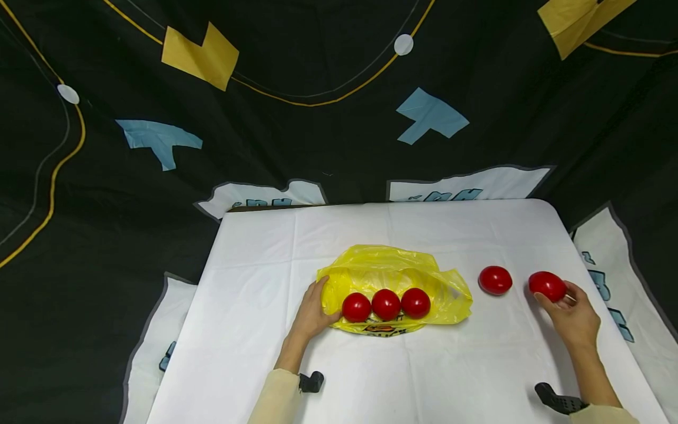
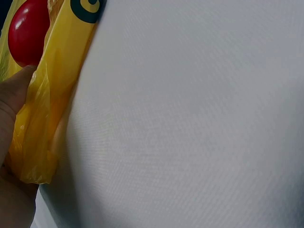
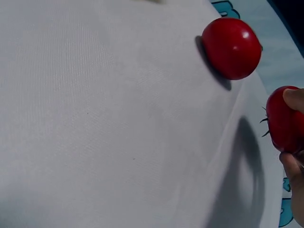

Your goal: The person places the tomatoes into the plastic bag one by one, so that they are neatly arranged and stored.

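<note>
A yellow plastic bag [image 1: 392,262] lies spread in the middle of the table, printed with dark lettering along its near edge. In a row on it sit three red tomatoes [image 1: 386,304]. My left hand [image 1: 311,315] grips the bag's left end; in the left wrist view its thumb [image 2: 16,90] lies over the yellow film beside a tomato [image 2: 29,33]. Toward the right edge, my right hand [image 1: 576,318] holds another tomato [image 1: 548,286] just off the cloth, its thin sepals showing in the right wrist view. Left of that hand rests a loose tomato [image 1: 495,280].
White cloth [image 1: 450,377] covers the table, whose right edge runs close by the right hand. Behind it hangs a dark curtain [image 1: 318,147] with yellow, blue and white shapes. Black wrist mounts [image 1: 311,382] sit on both forearms.
</note>
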